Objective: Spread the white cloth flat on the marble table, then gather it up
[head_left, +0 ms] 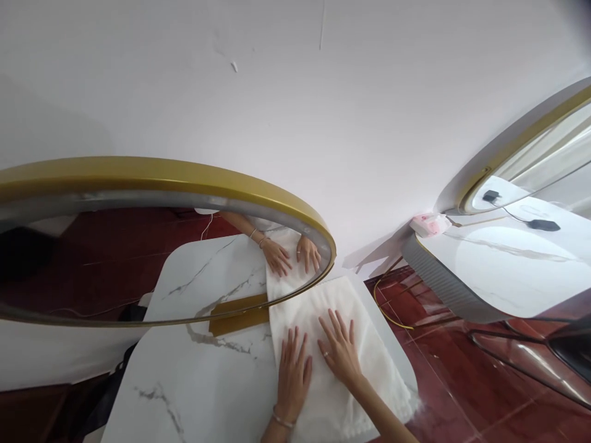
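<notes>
A white cloth (332, 295) lies spread over the right part of a white marbled table (212, 381). My left hand (293, 372) rests flat near the cloth's left side, fingers stretched forward, a bracelet at the wrist. Further right, my right hand (340, 351) lies on the cloth with its fingers spread and a ring on one of them. Soft wrinkles run through the cloth around and beyond the right hand. Neither hand grips anything. Both hands and the cloth are reflected in the gold-rimmed mirror (258, 191) at the table's back.
A gold base plate (240, 315) stands under the mirror. To the right is another white table (517, 271) with a pink-and-white tissue pack (430, 225), a second gold-rimmed mirror (517, 141) and a dark chair (572, 347). The floor (443, 369) is dark red tile.
</notes>
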{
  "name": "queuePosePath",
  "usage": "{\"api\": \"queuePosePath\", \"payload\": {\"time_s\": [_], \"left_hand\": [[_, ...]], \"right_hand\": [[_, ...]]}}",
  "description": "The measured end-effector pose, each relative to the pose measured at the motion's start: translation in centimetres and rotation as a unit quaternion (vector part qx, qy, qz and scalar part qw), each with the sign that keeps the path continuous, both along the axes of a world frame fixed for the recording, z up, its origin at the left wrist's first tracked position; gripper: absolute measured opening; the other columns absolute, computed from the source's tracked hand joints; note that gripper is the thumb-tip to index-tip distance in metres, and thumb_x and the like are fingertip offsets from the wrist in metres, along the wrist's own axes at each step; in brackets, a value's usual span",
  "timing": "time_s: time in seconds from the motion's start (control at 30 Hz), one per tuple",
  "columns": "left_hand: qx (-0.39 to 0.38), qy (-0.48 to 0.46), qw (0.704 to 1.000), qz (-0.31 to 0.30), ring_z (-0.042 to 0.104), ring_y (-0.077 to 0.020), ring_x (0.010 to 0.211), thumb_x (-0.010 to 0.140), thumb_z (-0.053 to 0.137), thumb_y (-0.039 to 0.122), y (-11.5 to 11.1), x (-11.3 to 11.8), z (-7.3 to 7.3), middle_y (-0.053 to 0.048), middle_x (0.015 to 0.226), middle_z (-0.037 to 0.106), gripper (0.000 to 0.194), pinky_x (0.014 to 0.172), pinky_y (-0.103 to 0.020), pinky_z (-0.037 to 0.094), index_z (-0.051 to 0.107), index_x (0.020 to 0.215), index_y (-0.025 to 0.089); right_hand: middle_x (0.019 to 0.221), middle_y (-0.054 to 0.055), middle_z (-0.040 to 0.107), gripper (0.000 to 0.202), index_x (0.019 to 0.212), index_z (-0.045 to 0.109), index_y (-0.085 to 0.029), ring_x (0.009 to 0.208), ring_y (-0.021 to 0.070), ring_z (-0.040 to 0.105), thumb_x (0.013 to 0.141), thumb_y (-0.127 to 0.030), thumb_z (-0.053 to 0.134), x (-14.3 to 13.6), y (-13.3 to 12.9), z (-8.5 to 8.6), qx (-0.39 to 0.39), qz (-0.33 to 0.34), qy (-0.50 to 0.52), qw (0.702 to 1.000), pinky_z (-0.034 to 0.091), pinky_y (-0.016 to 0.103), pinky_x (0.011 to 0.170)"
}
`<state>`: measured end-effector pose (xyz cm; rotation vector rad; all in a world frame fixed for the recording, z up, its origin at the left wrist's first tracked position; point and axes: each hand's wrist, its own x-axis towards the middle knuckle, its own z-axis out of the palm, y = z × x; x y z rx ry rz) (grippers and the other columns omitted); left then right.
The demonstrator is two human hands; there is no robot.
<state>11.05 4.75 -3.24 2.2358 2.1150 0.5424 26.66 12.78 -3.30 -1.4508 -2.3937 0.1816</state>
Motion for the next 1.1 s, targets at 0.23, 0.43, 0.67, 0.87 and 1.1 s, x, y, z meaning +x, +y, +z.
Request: {"api": "queuePosePath", "payload": {"time_s": [0.23, 0.43, 0.67, 0.87, 1.1], "left_hand": [[-0.008, 0.004, 0.998, -0.070, 0.026, -0.0210, 0.140, 0.094, 0.034, 0.017, 3.9, -0.2, -0.1, -0.005, 0.149, 0.036, 0.052, 0.111, -0.044, 0.036, 0.029, 0.144, 0.024], [-0.022, 0.023, 0.999, 0.004, 0.035, -0.0223, 0.136, 0.089, 0.036, 0.007, 11.3, 1.1, 0.5, -0.009, 0.144, 0.043, 0.049, 0.110, -0.043, 0.036, 0.045, 0.135, 0.022], [-0.033, 0.021, 0.999, 0.022, 0.041, -0.0277, 0.132, 0.089, 0.037, 0.008, 14.0, 1.8, 1.5, -0.015, 0.139, 0.048, 0.047, 0.107, -0.048, 0.037, 0.046, 0.134, 0.018], [-0.002, 0.002, 0.999, -0.035, 0.020, -0.0267, 0.142, 0.090, 0.048, 0.033, 7.7, 2.1, 1.2, -0.009, 0.155, 0.022, 0.057, 0.113, -0.046, 0.028, 0.030, 0.144, 0.025], [0.000, -0.009, 0.999, -0.042, 0.019, -0.0253, 0.142, 0.092, 0.044, 0.034, 1.0, 3.4, 1.0, -0.005, 0.157, 0.014, 0.059, 0.113, -0.044, 0.026, 0.022, 0.147, 0.027]], "right_hand": [[0.154, 0.007, 0.021, 0.056, 0.146, 0.026, -0.030, 0.142, 0.0287, 0.014, 0.093, -0.045, 0.036, 2.5, 2.7, -0.6, 0.008, -0.006, -0.056, 0.998, 0.014, 0.057, 0.112], [0.154, 0.007, 0.022, 0.053, 0.144, 0.031, -0.029, 0.142, 0.0271, 0.015, 0.093, -0.043, 0.035, 0.8, 9.6, -0.1, -0.012, -0.044, -0.075, 0.996, 0.011, 0.055, 0.112], [0.147, 0.011, 0.037, 0.053, 0.138, 0.042, -0.018, 0.137, 0.0253, 0.028, 0.094, -0.045, 0.031, 2.3, 14.5, -0.4, -0.003, -0.076, -0.017, 0.997, 0.023, 0.045, 0.112], [0.147, 0.017, 0.035, 0.062, 0.143, 0.029, -0.010, 0.138, 0.0269, 0.025, 0.095, -0.048, 0.022, 5.6, 11.5, -1.3, 0.025, -0.122, 0.016, 0.992, 0.029, 0.046, 0.109], [0.151, 0.014, 0.024, 0.061, 0.147, 0.018, -0.020, 0.138, 0.0298, 0.023, 0.094, -0.045, 0.035, 7.8, 3.7, -1.7, 0.081, -0.107, 0.065, 0.989, 0.034, 0.050, 0.106]]}}
